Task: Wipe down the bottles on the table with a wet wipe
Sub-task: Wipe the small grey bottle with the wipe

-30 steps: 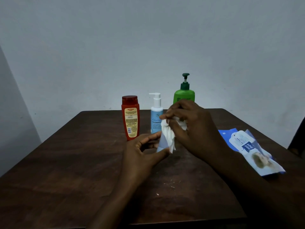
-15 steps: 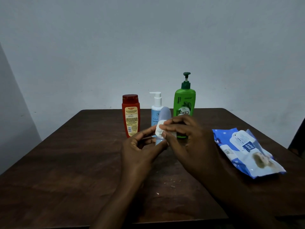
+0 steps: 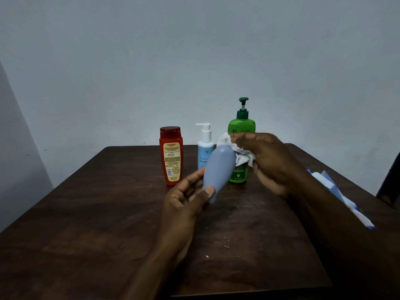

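My left hand (image 3: 186,198) grips the narrow lower end of a grey-blue bottle (image 3: 218,169), held tilted above the table. My right hand (image 3: 268,161) pinches a crumpled white wet wipe (image 3: 240,155) against the bottle's upper right side. Behind them three bottles stand in a row: a red bottle (image 3: 171,155) at the left, a light blue pump bottle (image 3: 205,146) in the middle, and a green pump bottle (image 3: 241,128) at the right, partly hidden by the wipe and my right hand.
The dark wooden table (image 3: 97,213) carries a blue and white wipes pack (image 3: 337,191) at the right, partly hidden behind my right forearm. A pale wall rises behind the far edge. Small white crumbs (image 3: 220,242) lie near the front centre.
The grey-blue bottle has tilted and come more into view in my left hand. My right hand with the wipe has moved up and right along the bottle's upper end.
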`<state>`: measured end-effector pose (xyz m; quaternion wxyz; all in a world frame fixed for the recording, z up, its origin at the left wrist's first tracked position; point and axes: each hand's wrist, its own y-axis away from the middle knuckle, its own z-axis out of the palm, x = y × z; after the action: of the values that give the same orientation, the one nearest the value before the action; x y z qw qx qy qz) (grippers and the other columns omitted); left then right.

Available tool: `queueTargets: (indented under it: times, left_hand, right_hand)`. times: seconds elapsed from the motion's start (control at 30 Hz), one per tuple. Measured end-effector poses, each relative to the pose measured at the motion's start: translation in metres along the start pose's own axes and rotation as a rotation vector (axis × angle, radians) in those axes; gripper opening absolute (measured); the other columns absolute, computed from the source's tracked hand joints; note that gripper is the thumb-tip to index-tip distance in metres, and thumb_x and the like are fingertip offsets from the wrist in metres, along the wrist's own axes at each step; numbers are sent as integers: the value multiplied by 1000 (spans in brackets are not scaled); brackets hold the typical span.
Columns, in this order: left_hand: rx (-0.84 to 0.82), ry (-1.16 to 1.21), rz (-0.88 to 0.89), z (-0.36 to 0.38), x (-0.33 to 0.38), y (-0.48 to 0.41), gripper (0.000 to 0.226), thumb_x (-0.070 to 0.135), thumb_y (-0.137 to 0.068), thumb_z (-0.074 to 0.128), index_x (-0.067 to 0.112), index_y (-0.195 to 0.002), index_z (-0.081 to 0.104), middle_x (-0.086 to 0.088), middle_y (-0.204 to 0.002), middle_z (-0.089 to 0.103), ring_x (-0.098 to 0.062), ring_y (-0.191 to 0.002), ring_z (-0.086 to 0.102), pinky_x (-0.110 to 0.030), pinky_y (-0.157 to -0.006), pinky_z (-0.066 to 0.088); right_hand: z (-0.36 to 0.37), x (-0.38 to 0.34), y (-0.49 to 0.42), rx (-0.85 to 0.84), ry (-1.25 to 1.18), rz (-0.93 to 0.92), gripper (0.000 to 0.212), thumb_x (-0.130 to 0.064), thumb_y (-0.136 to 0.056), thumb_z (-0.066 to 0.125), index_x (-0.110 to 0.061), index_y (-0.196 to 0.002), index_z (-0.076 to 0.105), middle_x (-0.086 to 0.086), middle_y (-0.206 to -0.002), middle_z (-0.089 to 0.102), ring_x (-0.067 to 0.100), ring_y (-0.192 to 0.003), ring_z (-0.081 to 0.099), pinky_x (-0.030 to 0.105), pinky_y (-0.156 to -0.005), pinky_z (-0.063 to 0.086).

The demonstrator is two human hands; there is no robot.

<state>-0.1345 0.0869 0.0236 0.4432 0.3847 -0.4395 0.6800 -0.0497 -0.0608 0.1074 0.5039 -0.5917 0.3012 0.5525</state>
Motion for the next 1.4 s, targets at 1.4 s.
queueTargets:
  times: [1.4]
  left_hand:
    - [-42, 147, -170, -5, -1, -6, 35, 34, -82, 58, 21, -113, 66, 1, -97, 78, -12, -91, 74, -32, -83, 55]
  right_hand:
    - [15, 69, 38, 274, 473, -489, 15, -17, -89, 72, -17, -103, 75, -9, -99, 72, 5, -91, 69, 22, -77, 56]
